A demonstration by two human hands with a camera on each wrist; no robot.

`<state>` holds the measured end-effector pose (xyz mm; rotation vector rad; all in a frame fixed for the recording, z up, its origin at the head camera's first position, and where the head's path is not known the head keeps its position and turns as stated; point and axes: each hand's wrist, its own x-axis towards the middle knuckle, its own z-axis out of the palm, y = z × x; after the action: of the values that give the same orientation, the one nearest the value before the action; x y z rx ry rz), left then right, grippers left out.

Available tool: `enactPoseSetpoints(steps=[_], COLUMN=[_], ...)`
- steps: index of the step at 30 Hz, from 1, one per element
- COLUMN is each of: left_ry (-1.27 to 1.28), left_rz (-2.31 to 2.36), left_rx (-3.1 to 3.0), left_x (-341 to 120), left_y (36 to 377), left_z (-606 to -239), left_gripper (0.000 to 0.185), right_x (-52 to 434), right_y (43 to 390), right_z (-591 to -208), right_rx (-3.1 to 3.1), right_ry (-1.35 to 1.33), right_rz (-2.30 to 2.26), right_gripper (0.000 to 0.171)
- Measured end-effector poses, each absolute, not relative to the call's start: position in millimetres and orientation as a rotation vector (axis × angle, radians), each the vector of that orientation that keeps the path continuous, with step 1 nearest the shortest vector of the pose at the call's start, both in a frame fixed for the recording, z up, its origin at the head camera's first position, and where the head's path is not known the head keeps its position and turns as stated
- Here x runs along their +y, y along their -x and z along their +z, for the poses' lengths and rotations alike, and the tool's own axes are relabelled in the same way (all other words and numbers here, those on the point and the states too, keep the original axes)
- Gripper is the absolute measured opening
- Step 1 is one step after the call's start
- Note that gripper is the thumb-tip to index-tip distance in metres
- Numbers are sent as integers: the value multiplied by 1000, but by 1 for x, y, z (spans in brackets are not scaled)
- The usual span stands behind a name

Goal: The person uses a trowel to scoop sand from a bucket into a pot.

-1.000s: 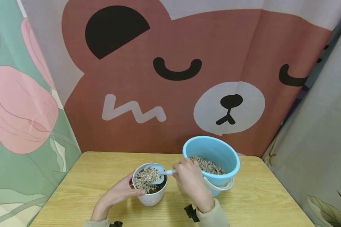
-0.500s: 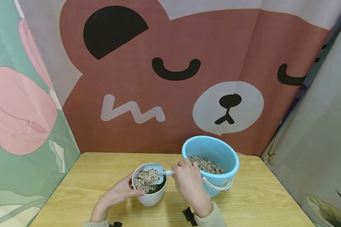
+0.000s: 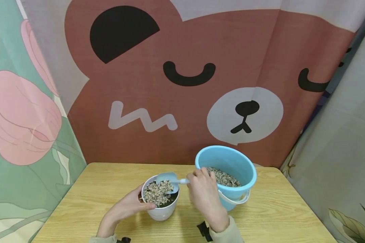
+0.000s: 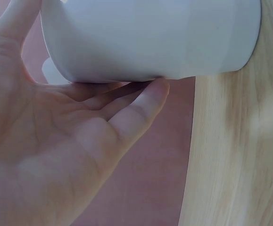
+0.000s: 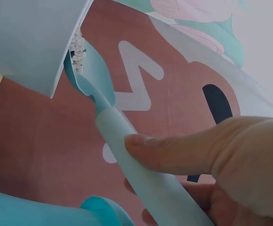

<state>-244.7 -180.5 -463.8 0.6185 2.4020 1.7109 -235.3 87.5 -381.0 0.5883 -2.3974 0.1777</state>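
Observation:
A white pot heaped with pale gravel stands on the wooden table. My left hand cups its left side, fingers curved round the wall of the white pot. My right hand grips the handle of a small light-blue scoop, whose blade is tipped over the pot's far rim. In the right wrist view my thumb presses on the scoop handle, and gravel clings near the blade. Right of the pot stands a blue bucket holding more gravel.
A bear-print cloth hangs behind the table, a floral one at the left and a grey one at the right. Bare tabletop lies left of the pot and right of the bucket.
The scoop has tipped up and emptied: its gravel load now lies in the pot, and the blade has risen toward the pot's far rim. The left hand has kept still.

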Motion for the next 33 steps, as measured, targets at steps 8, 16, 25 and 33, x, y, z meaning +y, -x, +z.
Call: enactPoseSetpoints(steps=[8,16,25,33], left_ry=[-637,-633,-607,-603], left_rz=[1720,1715,1690,1684], left_rx=[2390,2394,2421,2430], left_x=[-180,-180,-181,-181], left_y=[245,246,244,244], left_z=[-464,-463,-464,-463], left_gripper=[87,86,88,88], right_x=[88,88,89,94], right_y=[241,246,251,257], right_z=[-383,-385,-387,-386], right_rx=[-2351,-2278,-2155,-2067], right_ry=[-582,-616,-666,-707], right_rz=[236,292,364,364], right_gripper=[19,21,25,29])
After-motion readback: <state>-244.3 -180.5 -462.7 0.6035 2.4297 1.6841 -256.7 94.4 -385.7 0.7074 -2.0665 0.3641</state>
